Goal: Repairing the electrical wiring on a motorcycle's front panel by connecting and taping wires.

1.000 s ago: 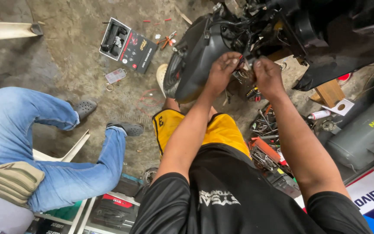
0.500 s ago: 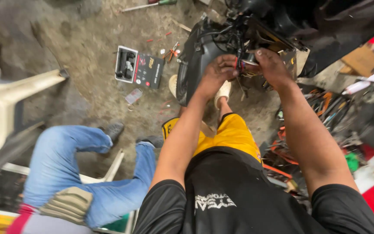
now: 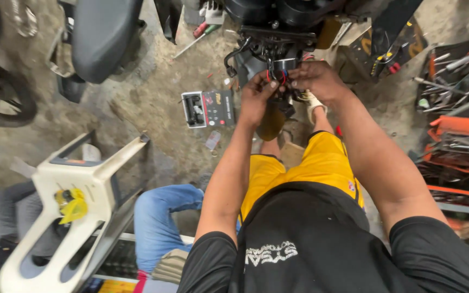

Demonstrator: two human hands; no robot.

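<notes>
Both hands [image 3: 289,87] stayed, seemingly pinching the wire bundle [image 3: 279,76].

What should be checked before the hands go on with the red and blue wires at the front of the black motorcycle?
1. Both hands on the wires: ok; left hand and right hand meet at the red and blue wires.
2. Wires in view: ok, partly hidden by fingers.
3. Connector seated: cannot tell.
4. Open black tool case on the dirt floor: ok.
5. Another person's blue-jeaned knee apart from the arms: ok.
</notes>
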